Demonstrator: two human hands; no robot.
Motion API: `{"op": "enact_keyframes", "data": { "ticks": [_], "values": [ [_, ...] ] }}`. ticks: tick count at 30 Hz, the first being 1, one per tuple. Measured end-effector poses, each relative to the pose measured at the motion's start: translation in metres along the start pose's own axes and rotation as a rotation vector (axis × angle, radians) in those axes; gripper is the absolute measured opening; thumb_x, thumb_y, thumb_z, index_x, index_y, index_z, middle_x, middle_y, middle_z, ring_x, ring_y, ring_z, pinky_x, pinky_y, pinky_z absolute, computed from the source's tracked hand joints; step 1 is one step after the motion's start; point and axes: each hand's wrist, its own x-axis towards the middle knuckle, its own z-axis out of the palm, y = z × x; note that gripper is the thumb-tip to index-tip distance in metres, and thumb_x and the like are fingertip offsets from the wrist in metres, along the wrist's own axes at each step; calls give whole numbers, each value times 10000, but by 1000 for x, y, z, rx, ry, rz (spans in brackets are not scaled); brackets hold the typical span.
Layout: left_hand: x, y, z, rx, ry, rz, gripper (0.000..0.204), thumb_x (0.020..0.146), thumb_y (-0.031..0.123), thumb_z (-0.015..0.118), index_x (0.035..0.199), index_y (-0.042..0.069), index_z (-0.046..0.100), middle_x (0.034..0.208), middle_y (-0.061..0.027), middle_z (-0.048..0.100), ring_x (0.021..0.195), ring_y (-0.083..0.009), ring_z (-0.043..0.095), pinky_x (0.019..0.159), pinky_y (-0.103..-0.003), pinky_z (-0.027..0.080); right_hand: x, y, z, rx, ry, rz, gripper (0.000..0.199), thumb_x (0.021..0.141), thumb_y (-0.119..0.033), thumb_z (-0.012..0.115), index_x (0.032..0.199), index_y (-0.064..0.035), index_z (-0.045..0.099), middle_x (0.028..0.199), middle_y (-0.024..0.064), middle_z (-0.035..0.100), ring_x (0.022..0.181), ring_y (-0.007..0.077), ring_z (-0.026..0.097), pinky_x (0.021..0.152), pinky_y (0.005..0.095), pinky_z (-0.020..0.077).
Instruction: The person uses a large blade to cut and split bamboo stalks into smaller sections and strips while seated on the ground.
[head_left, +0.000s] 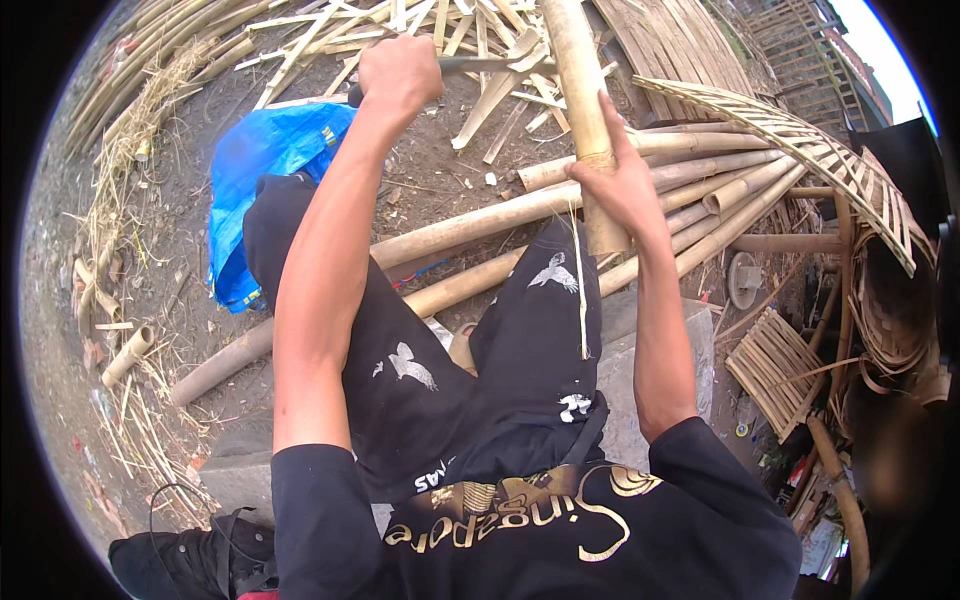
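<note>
My left hand [400, 72] is closed in a fist round the handle of a large knife. Its dark blade [478, 65] points to the right and reaches the side of a thick bamboo pole [580, 85], where a pale strip curls; the exact contact is hard to make out. My right hand [622, 185] grips that pole near its lower end, thumb on one side and fingers along the other. The pole slants up and away from my right thigh, and its top runs out of view. A thin bamboo sliver [582, 300] lies on my trouser leg.
Several bamboo poles [480, 225] lie across the ground before my legs. Split strips [495, 105] are piled at the far side. A blue plastic sheet [250, 165] lies by my left knee. To the right are a woven bamboo panel [800, 140] and a slatted bundle [775, 365].
</note>
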Motion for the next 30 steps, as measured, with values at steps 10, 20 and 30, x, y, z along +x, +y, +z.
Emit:
{"op": "enact_keyframes", "data": {
  "ticks": [10, 20, 30],
  "values": [
    [-1, -12, 80, -83, -140, -53, 259, 752, 136, 689, 971, 21, 765, 1015, -202, 742, 954, -364, 731, 809, -459, 593, -44, 86, 43, 612, 105, 101, 1012, 788, -20, 743, 1621, -174, 189, 1206, 143, 611, 856, 167, 639, 698, 318, 576],
    [2, -35, 100, -158, -131, -169, 294, 795, 186, 648, 1002, -2, 741, 1049, -244, 725, 994, -389, 718, 861, -478, 571, -62, -73, -142, 257, 653, -364, 969, 832, -126, 748, 1609, -100, 172, 1213, 183, 588, 901, 208, 648, 794, 330, 569],
    [5, -38, 112, -164, -218, -219, 277, 804, 144, 651, 1027, 21, 759, 1088, -209, 732, 1038, -345, 716, 877, -440, 567, 31, 38, 78, -162, 60, 134, 991, 738, -185, 753, 1592, -334, 274, 1209, 306, 642, 972, 404, 701, 890, 510, 543]
  ]
}}
